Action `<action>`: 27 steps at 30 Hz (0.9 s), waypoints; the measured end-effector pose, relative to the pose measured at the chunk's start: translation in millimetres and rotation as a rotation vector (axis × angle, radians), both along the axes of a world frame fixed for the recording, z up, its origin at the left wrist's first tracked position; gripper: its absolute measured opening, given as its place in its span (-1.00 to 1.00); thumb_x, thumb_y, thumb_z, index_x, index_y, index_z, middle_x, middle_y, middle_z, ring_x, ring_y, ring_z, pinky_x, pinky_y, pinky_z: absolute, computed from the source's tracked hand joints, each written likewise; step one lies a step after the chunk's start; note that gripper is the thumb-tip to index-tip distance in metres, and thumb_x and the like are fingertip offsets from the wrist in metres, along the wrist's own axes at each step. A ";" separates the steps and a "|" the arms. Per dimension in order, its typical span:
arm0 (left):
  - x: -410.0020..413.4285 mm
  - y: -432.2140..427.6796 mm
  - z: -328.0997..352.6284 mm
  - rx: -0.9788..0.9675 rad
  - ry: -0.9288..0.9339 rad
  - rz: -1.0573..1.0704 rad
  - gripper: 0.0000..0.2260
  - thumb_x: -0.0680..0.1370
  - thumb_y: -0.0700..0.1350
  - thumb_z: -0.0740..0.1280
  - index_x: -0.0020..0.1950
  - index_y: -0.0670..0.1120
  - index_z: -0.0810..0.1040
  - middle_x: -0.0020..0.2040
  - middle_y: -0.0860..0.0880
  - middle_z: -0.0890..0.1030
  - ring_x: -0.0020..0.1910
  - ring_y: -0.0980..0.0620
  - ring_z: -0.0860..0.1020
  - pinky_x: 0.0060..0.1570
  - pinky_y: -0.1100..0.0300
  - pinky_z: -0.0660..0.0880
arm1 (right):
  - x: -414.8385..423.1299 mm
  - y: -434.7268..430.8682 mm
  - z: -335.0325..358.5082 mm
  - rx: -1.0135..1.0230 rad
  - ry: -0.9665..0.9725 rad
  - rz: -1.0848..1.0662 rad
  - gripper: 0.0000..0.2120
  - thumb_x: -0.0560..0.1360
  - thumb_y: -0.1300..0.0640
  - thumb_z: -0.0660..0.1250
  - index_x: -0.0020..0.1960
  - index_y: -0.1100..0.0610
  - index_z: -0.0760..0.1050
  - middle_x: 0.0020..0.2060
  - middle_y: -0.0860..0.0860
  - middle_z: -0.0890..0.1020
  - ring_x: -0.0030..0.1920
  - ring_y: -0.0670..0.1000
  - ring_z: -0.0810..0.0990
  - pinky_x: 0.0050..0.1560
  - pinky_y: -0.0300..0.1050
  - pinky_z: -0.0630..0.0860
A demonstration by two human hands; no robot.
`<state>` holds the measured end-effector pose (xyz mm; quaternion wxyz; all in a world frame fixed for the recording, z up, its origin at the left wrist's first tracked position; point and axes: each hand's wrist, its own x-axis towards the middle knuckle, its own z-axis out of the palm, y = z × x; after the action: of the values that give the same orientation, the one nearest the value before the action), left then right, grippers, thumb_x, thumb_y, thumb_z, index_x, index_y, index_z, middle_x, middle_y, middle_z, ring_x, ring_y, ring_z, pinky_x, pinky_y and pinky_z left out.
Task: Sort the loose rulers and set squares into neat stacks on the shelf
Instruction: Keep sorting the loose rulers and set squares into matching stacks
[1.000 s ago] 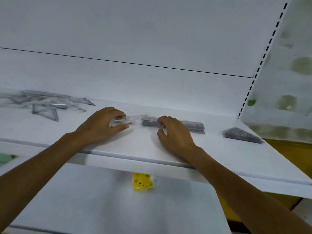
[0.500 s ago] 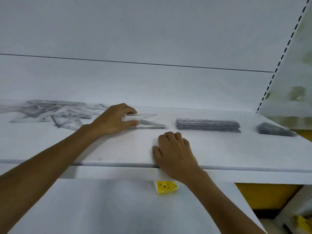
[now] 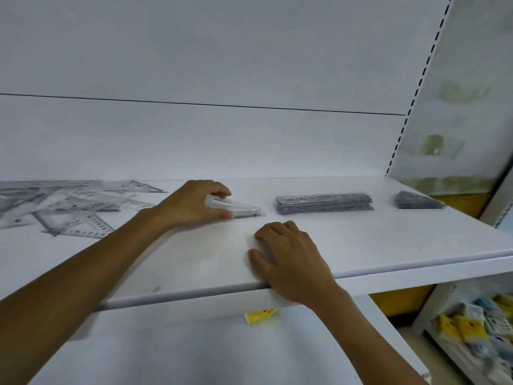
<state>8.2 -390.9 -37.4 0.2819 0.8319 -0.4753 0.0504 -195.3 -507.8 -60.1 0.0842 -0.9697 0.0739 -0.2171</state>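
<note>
My left hand (image 3: 194, 204) grips a clear set square (image 3: 244, 211) by its thick end, low over the white shelf (image 3: 388, 245), the narrow tip pointing right. My right hand (image 3: 288, 259) rests on the shelf near its front edge, fingers loosely curled, holding nothing. To the right of the set square lies a neat stack of clear rulers (image 3: 324, 202). Further right sits a small stack of set squares (image 3: 417, 200). A loose pile of rulers and set squares (image 3: 69, 207) spreads over the shelf's left end.
The shelf's back panel (image 3: 222, 143) rises behind everything, with a slotted upright (image 3: 410, 107) at the right. A yellow tag (image 3: 261, 315) hangs under the shelf front. A lower shelf at the bottom right holds packaged goods (image 3: 477, 329).
My right hand left the ruler stack and drew back to the shelf's front edge. My left hand brought the set square away from the rulers and holds it to their left.
</note>
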 end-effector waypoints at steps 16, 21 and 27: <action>7.2 -8.3 -15.6 0.003 0.035 -0.017 -0.56 0.38 0.19 0.40 0.21 0.10 0.49 0.20 0.14 0.49 0.20 0.16 0.41 0.14 0.26 0.30 | 0.4 0.5 -4.8 -0.013 -0.071 -0.014 -0.72 0.52 -0.08 0.13 0.10 0.05 0.44 0.11 -0.11 0.51 0.10 -0.03 0.37 0.06 -0.19 0.24; -0.3 -10.9 -12.1 -0.062 0.048 0.024 -0.62 0.46 0.19 0.31 0.21 0.07 0.48 0.21 0.11 0.49 0.21 0.15 0.40 0.15 0.27 0.27 | -0.2 1.8 -4.4 -0.014 -0.067 0.006 -0.73 0.52 -0.04 0.14 0.11 0.08 0.45 0.10 -0.07 0.53 0.10 0.00 0.40 0.10 -0.14 0.30; -9.7 4.8 0.9 -0.063 -0.041 0.047 -0.71 0.56 0.05 0.22 0.20 -0.04 0.52 0.18 0.04 0.55 0.18 0.07 0.47 0.12 0.24 0.32 | 12.6 2.1 8.9 0.049 -0.097 0.093 -0.79 0.51 0.07 0.21 0.10 0.06 0.51 0.08 -0.07 0.57 0.10 -0.03 0.48 0.02 -0.22 0.32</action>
<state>-1.6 -386.1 -36.5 0.2967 0.8324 -0.4596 0.0891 -182.7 -505.8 -51.1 0.1212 -0.9580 0.0298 -0.2580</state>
